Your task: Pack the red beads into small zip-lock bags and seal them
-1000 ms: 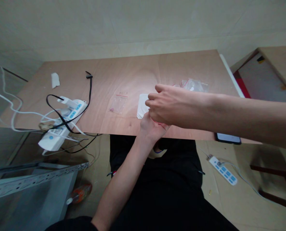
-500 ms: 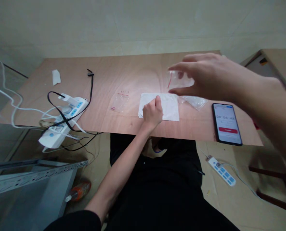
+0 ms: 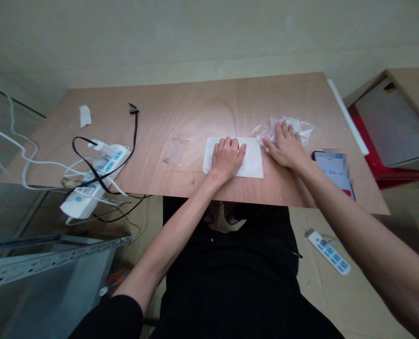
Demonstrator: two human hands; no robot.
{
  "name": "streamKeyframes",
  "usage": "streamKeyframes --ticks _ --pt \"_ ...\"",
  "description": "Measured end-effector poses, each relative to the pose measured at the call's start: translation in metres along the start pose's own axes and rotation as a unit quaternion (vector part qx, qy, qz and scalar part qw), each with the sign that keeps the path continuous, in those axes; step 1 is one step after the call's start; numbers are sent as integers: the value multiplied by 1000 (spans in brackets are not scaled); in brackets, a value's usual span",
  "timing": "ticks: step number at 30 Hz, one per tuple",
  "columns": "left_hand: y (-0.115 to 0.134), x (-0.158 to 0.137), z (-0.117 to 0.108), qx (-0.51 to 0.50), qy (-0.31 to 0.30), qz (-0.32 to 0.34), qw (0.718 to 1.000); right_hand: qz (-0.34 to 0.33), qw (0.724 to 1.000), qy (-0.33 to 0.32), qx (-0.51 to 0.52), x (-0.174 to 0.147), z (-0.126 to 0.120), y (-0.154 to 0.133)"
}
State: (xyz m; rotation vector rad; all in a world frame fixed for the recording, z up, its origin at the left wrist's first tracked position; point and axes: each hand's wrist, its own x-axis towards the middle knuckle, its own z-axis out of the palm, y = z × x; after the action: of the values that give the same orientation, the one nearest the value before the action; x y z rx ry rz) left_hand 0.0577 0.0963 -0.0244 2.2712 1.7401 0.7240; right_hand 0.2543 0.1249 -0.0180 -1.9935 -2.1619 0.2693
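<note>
My left hand (image 3: 228, 159) lies flat, fingers forward, on a white paper sheet or envelope (image 3: 252, 162) on the wooden table. Its thumb points off to the right. My right hand (image 3: 286, 147) is spread on top of clear plastic zip bags (image 3: 303, 131) with red seal lines, just right of the paper. How many bags are under it I cannot tell. To the left of the paper rests one more clear zip bag (image 3: 177, 150) with a red seal line and a small pinkish bit at its lower corner.
A phone (image 3: 331, 165) lies at the table's right side, partly behind my right forearm. On the left, a white power strip (image 3: 78, 200) carries plugs, white cables and a black cord (image 3: 135, 136). A white scrap (image 3: 85, 116) lies at the back left. Another power strip (image 3: 329, 252) is on the floor.
My right hand has come down from above the table, where it held a clear bag, onto the bags. My left hand has gone from a fist to flat on the paper.
</note>
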Motion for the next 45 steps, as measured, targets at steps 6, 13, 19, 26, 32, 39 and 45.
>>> streamKeyframes --ticks 6,13,19,26,32,39,45 --pt "-32 -5 -28 -33 100 -78 991 24 999 1 35 -3 3 -4" --pt "-114 -29 -63 67 84 -211 972 31 994 95 48 -2 -9 -10" --pt "-119 -42 -66 82 67 -156 982 35 992 112 46 -11 -22 -27" --pt "-77 -44 -86 -155 162 -108 969 -107 954 134 245 -23 -30 -59" --pt "-32 -45 -96 -316 27 -29 948 -150 858 -58 488 -45 -41 -110" --pt "0 -54 -82 -307 187 -140 923 -103 885 138 434 -78 -33 -121" --pt "18 -53 -85 -529 97 -151 830 -211 916 230 252 -91 -34 -118"
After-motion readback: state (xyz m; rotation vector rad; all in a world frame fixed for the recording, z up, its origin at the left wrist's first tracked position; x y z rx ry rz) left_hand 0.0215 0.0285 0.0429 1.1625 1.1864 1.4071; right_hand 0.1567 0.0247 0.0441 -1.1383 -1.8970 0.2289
